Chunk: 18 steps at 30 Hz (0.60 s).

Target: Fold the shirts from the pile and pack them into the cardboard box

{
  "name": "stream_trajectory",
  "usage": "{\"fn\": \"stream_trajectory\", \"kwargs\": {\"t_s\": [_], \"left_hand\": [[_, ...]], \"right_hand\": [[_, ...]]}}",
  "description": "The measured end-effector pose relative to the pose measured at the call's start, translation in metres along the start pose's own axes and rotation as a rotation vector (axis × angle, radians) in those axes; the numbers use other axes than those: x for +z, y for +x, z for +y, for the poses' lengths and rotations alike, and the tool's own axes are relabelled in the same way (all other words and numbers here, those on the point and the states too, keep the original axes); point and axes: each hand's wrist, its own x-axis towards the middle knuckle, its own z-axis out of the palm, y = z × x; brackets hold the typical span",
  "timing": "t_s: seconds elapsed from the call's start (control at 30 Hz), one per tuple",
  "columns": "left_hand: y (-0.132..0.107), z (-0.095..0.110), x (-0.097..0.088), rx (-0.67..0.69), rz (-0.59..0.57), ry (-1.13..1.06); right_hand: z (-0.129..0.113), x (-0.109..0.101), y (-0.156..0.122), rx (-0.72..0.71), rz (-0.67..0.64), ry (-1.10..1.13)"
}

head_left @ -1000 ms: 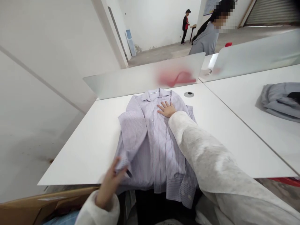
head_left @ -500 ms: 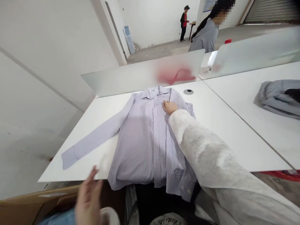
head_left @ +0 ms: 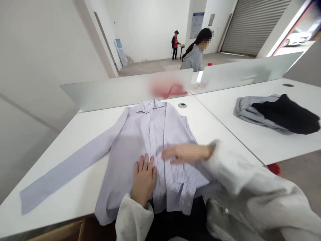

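Observation:
A light purple striped dress shirt lies front side up on the white table, its collar toward the divider. One sleeve stretches out to the left; the other is folded down over the right side of the body, its cuff near the front hem. My left hand lies flat on the lower front of the shirt with fingers spread. Over the shirt's right half, my right hand has its fingers stretched out and is blurred by motion. I cannot tell whether it touches the cloth.
Frosted dividers stand along the table's far edge, with a blurred red thing behind one. Grey folded clothes and a black garment lie on the right table. A cardboard box is below the front edge. Two people are beyond the dividers.
My left hand has come up from beside the box onto the shirt. My right hand has moved from near the collar down toward me, its fingers now extended. The view has shifted right.

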Motion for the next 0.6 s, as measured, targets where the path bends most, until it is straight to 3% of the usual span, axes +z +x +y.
{"fn": "stream_trajectory", "kwargs": {"t_s": [0.07,0.2,0.3,0.43,0.47,0.53,0.6], "left_hand": [[0.002,-0.001,0.004,0.016,0.011,0.022],[-0.001,-0.004,0.006,0.027,0.011,0.045],[-0.002,-0.003,0.004,0.016,-0.005,0.039],[-0.002,-0.001,0.003,0.007,-0.003,0.000],[-0.002,-0.001,0.003,0.004,-0.006,-0.008],[-0.002,-0.001,0.003,-0.002,-0.018,-0.017],[-0.002,-0.002,0.003,-0.005,-0.022,-0.021]], "right_hand": [[-0.035,0.026,-0.014,-0.128,-0.045,-0.062],[-0.065,0.061,-0.018,-0.034,0.041,-0.152],[-0.064,0.059,-0.014,0.089,0.130,-0.011],[-0.047,0.027,-0.042,0.307,0.345,0.242],[-0.040,0.019,-0.058,0.400,0.448,0.311],[-0.025,0.007,-0.098,0.648,0.792,0.458],[-0.014,0.006,-0.144,0.898,1.383,0.490]]}}
